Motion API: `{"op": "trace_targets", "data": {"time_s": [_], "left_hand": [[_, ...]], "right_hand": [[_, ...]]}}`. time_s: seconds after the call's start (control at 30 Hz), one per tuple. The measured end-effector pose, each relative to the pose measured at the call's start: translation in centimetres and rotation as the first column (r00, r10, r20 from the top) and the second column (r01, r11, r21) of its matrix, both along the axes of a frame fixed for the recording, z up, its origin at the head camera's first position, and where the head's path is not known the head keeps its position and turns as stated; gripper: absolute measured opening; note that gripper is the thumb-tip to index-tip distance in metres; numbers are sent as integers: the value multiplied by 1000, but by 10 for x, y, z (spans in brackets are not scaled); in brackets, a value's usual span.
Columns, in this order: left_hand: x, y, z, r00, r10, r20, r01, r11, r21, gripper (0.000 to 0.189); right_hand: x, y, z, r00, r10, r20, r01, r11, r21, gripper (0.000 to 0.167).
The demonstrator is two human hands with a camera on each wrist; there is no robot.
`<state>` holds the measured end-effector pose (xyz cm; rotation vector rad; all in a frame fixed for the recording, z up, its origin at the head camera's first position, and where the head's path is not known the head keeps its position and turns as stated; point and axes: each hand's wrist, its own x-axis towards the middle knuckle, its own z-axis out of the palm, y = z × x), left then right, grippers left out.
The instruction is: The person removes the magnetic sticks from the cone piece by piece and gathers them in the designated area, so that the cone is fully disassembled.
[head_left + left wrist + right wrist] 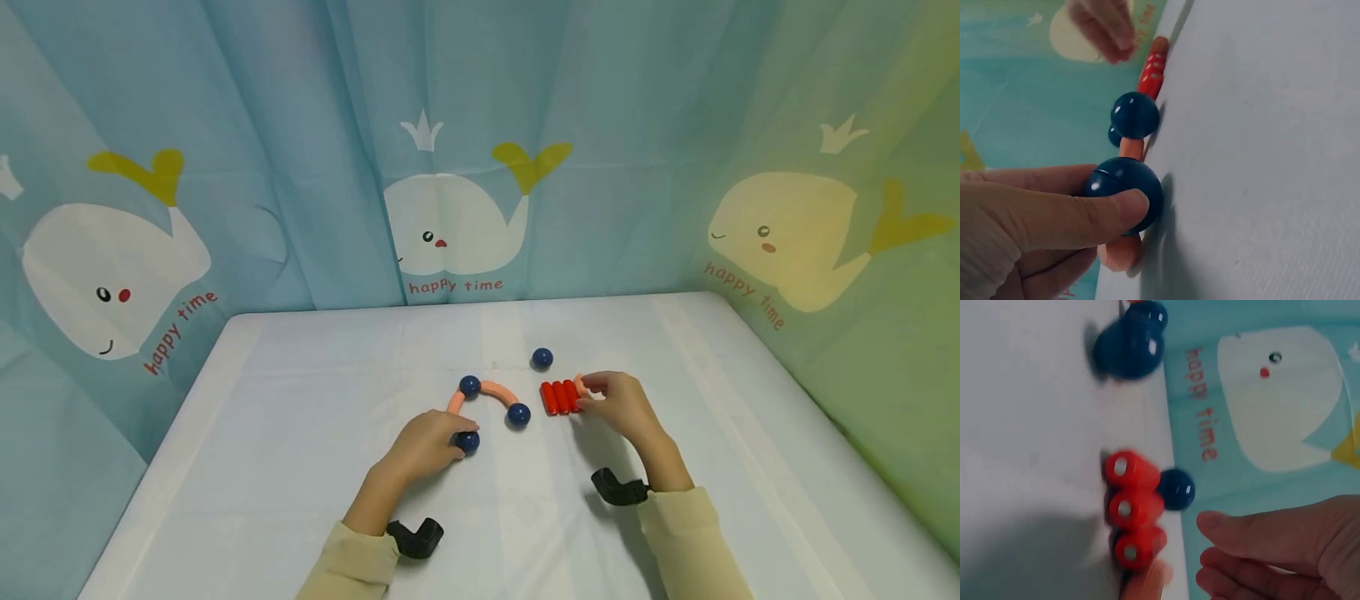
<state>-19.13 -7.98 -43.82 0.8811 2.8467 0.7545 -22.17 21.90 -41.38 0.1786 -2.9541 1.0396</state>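
Whale curtain; white table. Left of three red rods: one blue ball, pinched in your left hand. Beside the rods: your right hand, thumb and fingers apart.

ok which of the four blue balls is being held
The blue ball nearest the person, pinched between the left hand's thumb and fingers; neither hand touches the other three blue balls.
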Motion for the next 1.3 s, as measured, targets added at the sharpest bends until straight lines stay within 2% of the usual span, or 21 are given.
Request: {"op": "trace_targets", "data": {"time_s": [0.17,0.3,0.4,0.5,0.6,0.73,0.87,1.1,1.3], "left_hand": [[1,3,1,999,-22,-33,21,999,-28,37],[-1,-1,-3,997,-30,-65,28,999,-39,38],[-4,-3,-8,991,-10,-130,7,1000,-27,30],[-4,-3,-12,978,12,-209,-13,1000,-4,20],[-4,0,-14,966,23,-256,-24,1000,-3,16],[-3,3,-13,968,34,-250,-45,998,-37,15],[-1,5,-11,970,41,-240,-54,997,-49,14],[-1,8,-10,979,17,-203,-26,999,-44,12],[-1,12,-13,979,26,-205,-32,999,-26,11]], "right_hand": [[3,-13,1,998,66,-26,-66,997,-27,31],[4,-20,-2,995,92,-31,-93,995,-27,30],[5,-24,-3,994,106,-40,-107,994,-31,29],[7,-30,-2,988,133,-83,-136,990,-34,27],[10,-37,-2,969,193,-157,-200,979,-32,24],[12,-46,-4,936,281,-213,-290,957,-11,22],[15,-53,-7,915,332,-228,-340,940,5,21],[19,-68,-15,873,446,-198,-460,888,-25,22],[22,-83,-24,874,474,-102,-480,877,-35,35]]}}
